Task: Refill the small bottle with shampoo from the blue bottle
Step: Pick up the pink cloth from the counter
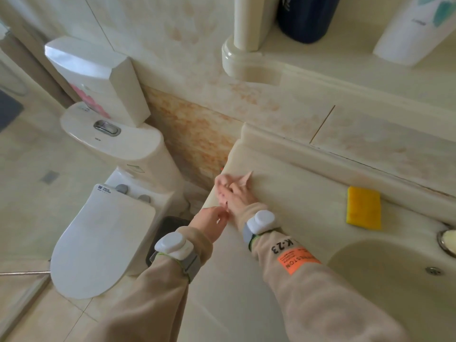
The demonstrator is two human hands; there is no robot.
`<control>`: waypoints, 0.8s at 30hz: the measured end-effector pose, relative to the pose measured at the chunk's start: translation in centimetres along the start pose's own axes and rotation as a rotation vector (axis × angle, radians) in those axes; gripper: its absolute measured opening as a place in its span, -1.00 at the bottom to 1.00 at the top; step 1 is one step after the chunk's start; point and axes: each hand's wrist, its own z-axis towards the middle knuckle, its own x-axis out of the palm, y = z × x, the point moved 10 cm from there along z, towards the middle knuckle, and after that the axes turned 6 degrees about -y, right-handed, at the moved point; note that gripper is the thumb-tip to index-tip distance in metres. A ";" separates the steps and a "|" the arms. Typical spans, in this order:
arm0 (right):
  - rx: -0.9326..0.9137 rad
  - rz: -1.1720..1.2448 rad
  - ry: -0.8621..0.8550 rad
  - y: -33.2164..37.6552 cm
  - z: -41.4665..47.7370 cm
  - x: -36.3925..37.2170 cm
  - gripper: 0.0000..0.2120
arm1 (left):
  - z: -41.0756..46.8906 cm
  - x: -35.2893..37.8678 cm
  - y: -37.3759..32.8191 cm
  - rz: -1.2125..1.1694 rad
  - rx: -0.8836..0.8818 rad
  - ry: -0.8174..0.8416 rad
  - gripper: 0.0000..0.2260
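Note:
The dark blue bottle (303,18) stands on the upper shelf (320,60) against the wall, only its lower part in view. No small bottle is visible. My right hand (234,196) rests at the left edge of the counter (291,193), closed on a small crumpled pink cloth or tissue (244,180) pressed to the surface. My left hand (212,223) hovers just off the counter's edge, below and left of the right hand, fingers loosely apart and holding nothing.
A white bottle (414,28) stands right of the blue one. A yellow sponge (364,208) lies on the counter by the sink basin (370,267). A toilet (103,238) and a dark bin (170,228) sit to the left, below the counter.

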 end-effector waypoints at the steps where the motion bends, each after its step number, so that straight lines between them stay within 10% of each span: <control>1: -0.063 0.015 0.050 1.1 -0.5 0.7 -0.41 | -0.1 -0.3 0.3 0.013 -0.024 -0.009 -0.78; 8: -0.090 0.264 -0.120 -1.6 -4.8 -0.8 -0.86 | -0.3 0.9 -1.5 -0.070 0.042 0.092 -0.82; 24: 0.635 0.195 -0.442 -22.8 -13.5 -4.7 -0.49 | 1.1 4.5 -9.1 0.041 0.228 0.226 -0.77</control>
